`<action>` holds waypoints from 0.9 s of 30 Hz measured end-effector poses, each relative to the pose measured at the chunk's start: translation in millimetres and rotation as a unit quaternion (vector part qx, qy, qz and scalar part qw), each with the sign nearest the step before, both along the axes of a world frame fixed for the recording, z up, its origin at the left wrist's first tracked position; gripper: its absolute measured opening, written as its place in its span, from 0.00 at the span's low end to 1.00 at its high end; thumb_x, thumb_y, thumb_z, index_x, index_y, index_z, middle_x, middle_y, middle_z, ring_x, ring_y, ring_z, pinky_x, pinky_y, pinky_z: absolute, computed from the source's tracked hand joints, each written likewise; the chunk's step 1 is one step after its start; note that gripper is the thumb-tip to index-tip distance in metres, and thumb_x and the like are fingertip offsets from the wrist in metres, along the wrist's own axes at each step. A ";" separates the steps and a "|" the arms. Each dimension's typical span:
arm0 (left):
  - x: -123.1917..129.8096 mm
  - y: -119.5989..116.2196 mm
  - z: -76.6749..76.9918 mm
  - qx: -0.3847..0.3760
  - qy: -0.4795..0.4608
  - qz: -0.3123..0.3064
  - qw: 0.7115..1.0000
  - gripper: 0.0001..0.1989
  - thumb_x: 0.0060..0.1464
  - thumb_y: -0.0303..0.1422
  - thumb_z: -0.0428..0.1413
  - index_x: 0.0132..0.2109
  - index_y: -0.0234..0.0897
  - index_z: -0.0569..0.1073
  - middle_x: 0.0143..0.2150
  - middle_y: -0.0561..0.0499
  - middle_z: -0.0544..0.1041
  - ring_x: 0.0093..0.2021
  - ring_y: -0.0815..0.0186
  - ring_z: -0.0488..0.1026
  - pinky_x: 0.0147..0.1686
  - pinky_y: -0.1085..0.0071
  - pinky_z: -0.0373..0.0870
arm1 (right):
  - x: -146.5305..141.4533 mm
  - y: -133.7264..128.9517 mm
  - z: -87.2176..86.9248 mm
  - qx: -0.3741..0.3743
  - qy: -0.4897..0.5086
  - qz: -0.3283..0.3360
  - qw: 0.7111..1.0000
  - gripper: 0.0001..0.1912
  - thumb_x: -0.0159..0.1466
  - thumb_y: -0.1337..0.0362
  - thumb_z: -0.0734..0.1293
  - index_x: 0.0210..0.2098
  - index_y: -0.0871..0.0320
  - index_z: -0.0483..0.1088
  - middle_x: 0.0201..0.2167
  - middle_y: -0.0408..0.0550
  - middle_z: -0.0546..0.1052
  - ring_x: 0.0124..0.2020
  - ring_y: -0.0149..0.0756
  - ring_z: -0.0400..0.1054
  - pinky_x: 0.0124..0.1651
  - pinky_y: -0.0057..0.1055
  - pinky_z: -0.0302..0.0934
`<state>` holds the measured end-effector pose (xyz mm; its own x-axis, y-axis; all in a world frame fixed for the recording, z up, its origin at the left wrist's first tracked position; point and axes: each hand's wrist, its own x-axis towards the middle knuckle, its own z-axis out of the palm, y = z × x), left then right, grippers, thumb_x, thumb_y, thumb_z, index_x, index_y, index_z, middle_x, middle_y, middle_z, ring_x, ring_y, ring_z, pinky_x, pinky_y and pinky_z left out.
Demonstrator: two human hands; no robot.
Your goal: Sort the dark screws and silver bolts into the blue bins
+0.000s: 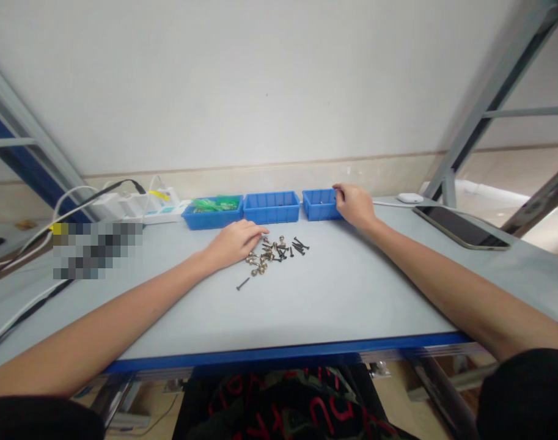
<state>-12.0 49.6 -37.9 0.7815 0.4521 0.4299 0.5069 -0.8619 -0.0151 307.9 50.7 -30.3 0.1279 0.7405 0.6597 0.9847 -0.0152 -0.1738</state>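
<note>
Many screws lie beside the left hand; the right hand, narrow, meets the rightmost bin; can't tell if either holds anything

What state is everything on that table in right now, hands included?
Left hand: palm down, beside the screws
Right hand: at the right bin, fingers bent
Screws: loose, in a scattered pile
Left bin: upright, holding green material
Middle bin: upright, open-topped
Right bin: upright, open-topped, a few small bits inside
Phone: flat, screen dark
White case: closed
</note>
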 end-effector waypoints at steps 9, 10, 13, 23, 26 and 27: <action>-0.4 -0.9 0.4 -0.049 0.008 -0.030 0.998 0.14 0.62 0.34 0.44 0.46 0.38 0.72 0.43 0.48 0.75 0.44 0.63 0.70 0.45 0.67 0.65 | -3.4 -3.7 1.3 -0.024 0.006 -0.010 1.000 0.19 0.64 0.65 0.52 0.47 0.59 0.69 0.42 0.55 0.76 0.42 0.45 0.68 0.41 0.36 0.59; -0.6 -0.7 0.3 -0.051 0.008 -0.030 0.998 0.13 0.61 0.34 0.45 0.45 0.38 0.72 0.42 0.48 0.75 0.44 0.63 0.70 0.45 0.67 0.65 | -4.6 -3.9 1.5 -0.025 0.007 -0.013 1.000 0.19 0.64 0.65 0.52 0.47 0.60 0.68 0.42 0.55 0.76 0.42 0.45 0.68 0.42 0.36 0.58; -0.8 -0.5 0.4 -0.053 0.006 -0.025 0.998 0.11 0.60 0.33 0.46 0.43 0.37 0.72 0.41 0.48 0.74 0.43 0.64 0.70 0.44 0.68 0.65 | -10.0 -4.8 1.8 -0.022 0.005 -0.017 1.000 0.20 0.64 0.66 0.51 0.49 0.63 0.67 0.44 0.59 0.74 0.46 0.46 0.66 0.45 0.37 0.57; 1.6 -3.9 3.2 -0.048 0.014 -0.005 0.999 0.11 0.59 0.32 0.46 0.42 0.36 0.72 0.41 0.47 0.73 0.42 0.63 0.70 0.43 0.67 0.65 | -10.4 -4.1 15.9 -0.154 0.013 -0.045 0.987 0.20 0.62 0.62 0.53 0.44 0.57 0.73 0.43 0.55 0.76 0.44 0.46 0.69 0.42 0.36 0.60; 1.8 -4.2 3.4 -0.045 0.017 -0.002 0.999 0.11 0.59 0.32 0.46 0.42 0.36 0.72 0.40 0.47 0.73 0.42 0.62 0.70 0.43 0.67 0.65 | -11.5 -3.6 19.4 -0.198 0.009 -0.056 0.978 0.23 0.62 0.55 0.53 0.38 0.58 0.76 0.41 0.57 0.77 0.43 0.47 0.70 0.42 0.37 0.61; 1.9 -4.2 3.5 -0.045 0.018 0.000 0.999 0.11 0.59 0.32 0.46 0.42 0.36 0.72 0.41 0.47 0.73 0.42 0.62 0.70 0.43 0.67 0.65 | -12.5 -3.6 20.0 -0.207 0.008 -0.062 0.976 0.25 0.63 0.53 0.52 0.38 0.60 0.76 0.40 0.59 0.77 0.43 0.49 0.70 0.42 0.38 0.61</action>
